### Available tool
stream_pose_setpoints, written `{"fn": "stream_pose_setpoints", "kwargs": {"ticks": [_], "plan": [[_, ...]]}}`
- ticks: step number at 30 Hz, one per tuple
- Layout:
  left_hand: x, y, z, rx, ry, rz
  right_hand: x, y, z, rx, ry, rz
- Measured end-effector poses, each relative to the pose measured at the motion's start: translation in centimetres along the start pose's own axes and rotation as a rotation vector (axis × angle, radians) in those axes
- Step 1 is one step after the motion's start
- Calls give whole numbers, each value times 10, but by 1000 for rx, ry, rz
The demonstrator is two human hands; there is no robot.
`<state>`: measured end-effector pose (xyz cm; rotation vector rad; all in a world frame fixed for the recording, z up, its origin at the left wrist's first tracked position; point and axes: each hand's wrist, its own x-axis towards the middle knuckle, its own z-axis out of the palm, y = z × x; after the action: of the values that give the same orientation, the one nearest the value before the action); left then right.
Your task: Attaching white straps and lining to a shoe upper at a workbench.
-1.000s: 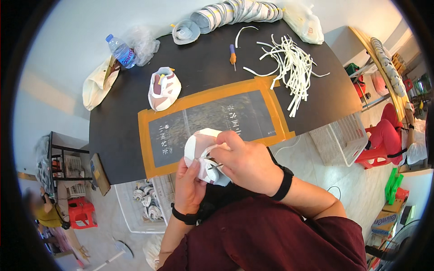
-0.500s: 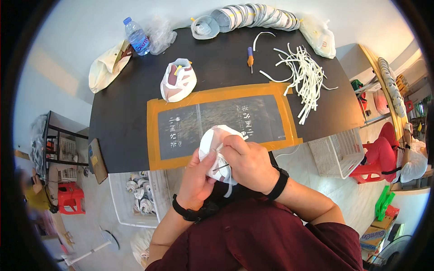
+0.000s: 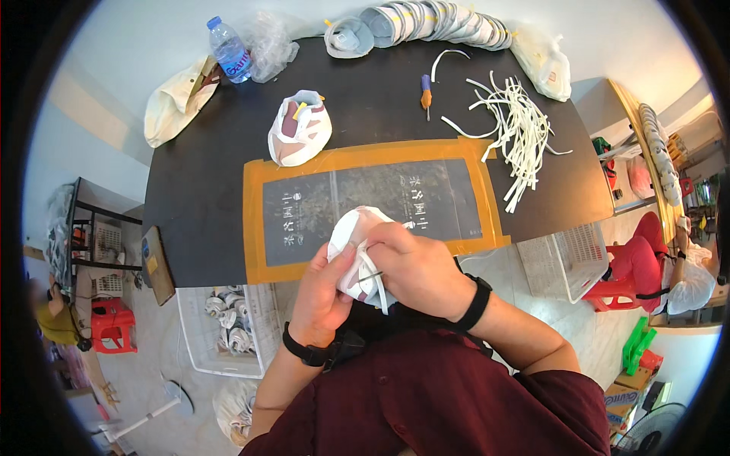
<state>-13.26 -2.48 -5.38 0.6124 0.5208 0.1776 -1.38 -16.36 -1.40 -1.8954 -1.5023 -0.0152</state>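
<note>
Near the table's front edge, my left hand grips a small white and pinkish-mauve shoe upper by its side, thumb on top. My right hand is closed over the upper's right side, its fingertips pinching a white shoelace, which curves down across the upper. From under the right hand a thin dark metal shaft sticks out; its handle, if any, is hidden. A similar shoe upper stands farther back on the table. A heap of white laces lies at the right.
Black table with a tan-taped panel. A hook-like tool, water bottle, cloth cap and a row of nested uppers lie at the back. Crates stand below. A person sits at far right.
The lace now shows as a wider white curve across the upper. My right hand has shifted slightly left and up; my left still grips the upper.
</note>
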Motion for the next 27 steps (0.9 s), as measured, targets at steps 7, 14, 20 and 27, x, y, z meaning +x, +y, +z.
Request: {"fn": "stream_pose_setpoints", "kwargs": {"ticks": [7,14,20,27], "plan": [[-9,13,5,3,54,223,-2,28,-37,533,225,493],[-14,4,1,126,14,270,-12,23,-16,721,-40,518],[-17,11,-5,94,-21,353,-22,32,-18,752,81,650],[-21,6,-4,184,-26,395,-27,20,-23,961,99,555]]}}
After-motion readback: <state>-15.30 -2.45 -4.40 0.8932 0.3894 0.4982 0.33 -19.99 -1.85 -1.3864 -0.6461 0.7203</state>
